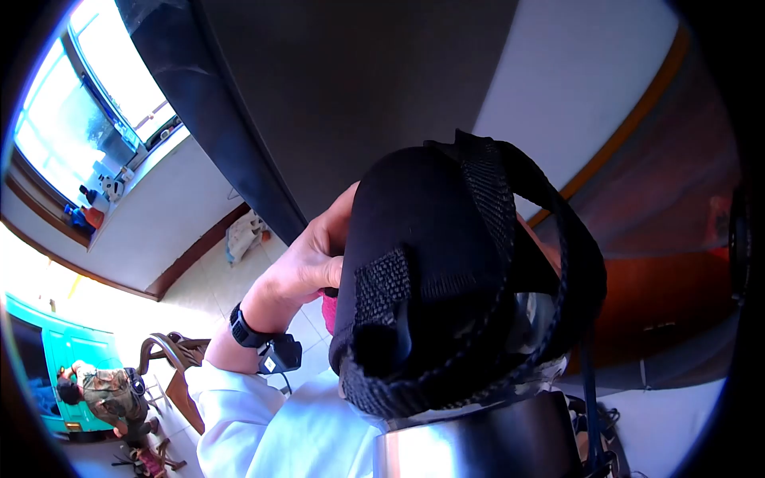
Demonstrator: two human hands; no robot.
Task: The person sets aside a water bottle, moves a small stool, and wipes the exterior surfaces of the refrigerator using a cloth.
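Observation:
A black fabric case (430,215) with webbing straps and a thin braided cord fills the middle of the view, close to the camera. My left hand (323,247) is closed at its left side, thumb against the edge and the other fingers hidden behind it. A bit of pinkish-red material (328,311) shows below the thumb; what it belongs to is unclear. Of my right hand (539,243) only a sliver of skin appears behind the strap loop, with its fingers hidden. Under the case is a shiny metal cylinder (478,438).
A large dark panel (351,80) stands right in front. Windows (72,119) and a sill with small objects are at left. A person (107,394) bends by a turquoise cabinet (80,342). A wooden chair (179,358) stands near my left elbow. Brown furniture (661,307) is at right.

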